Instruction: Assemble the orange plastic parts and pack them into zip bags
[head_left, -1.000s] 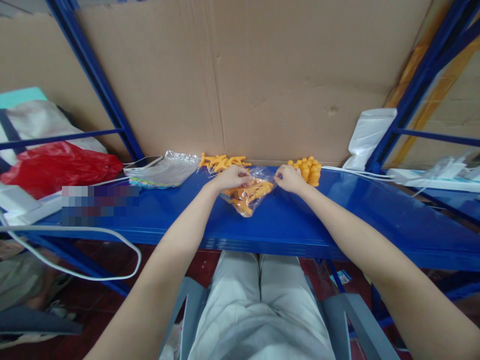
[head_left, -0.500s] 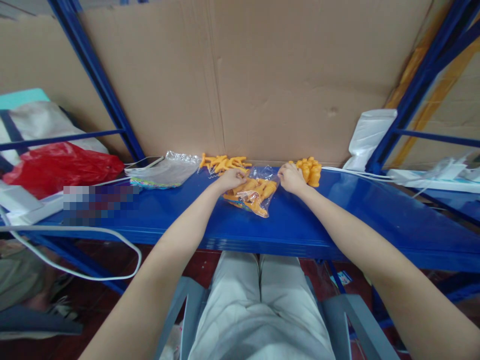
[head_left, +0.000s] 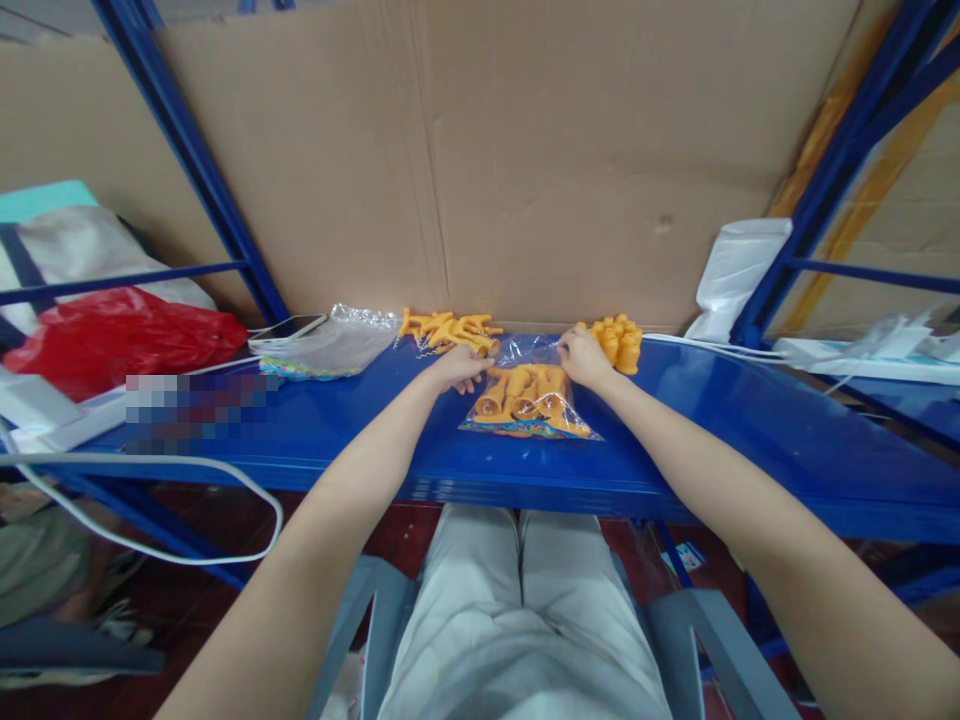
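The person's 2 hands are apart, the left hand point(head_left: 463, 367) and right hand point(head_left: 584, 355) each pinching an upper side of a clear plastic bag point(head_left: 526, 350) holding hollow orange plastic pieces point(head_left: 519, 384). The bag rests on a glossy blue table point(head_left: 712, 420), with branching orange plastic pieces point(head_left: 450, 326) and knobbly upright orange plastic pieces point(head_left: 621, 345) behind it.

Soft light, glare on tabletop point(head_left: 750, 420)
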